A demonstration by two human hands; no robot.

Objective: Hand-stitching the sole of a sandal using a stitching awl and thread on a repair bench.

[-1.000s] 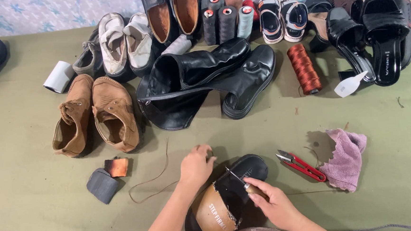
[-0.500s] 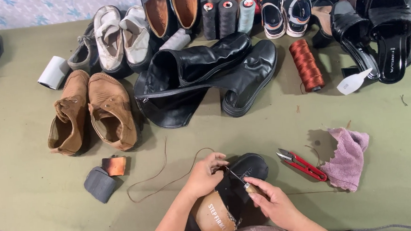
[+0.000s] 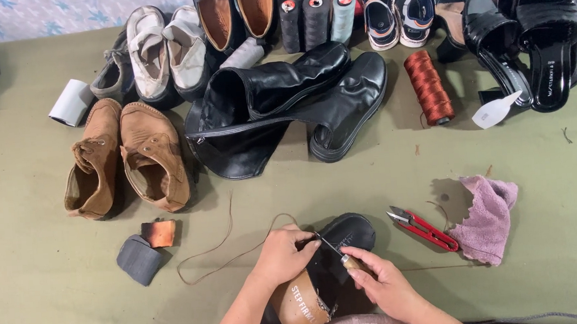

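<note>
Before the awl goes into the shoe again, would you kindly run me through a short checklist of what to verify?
1. Shoe held steady: the left hand grips the black shoe at its upper edge. Ok.
2. Tool in hand: the right hand holds the awl by its wooden handle. Ok.
3. Left fingertips away from the metal tip: the tip lies right beside them. Not ok.
4. Brown thread free of snags: it trails loose over the green table. Ok.
5. Thread caught on the tip: too fine to see. Cannot tell.
6. Red snips within reach: lying just right of the shoe. Ok.
</note>
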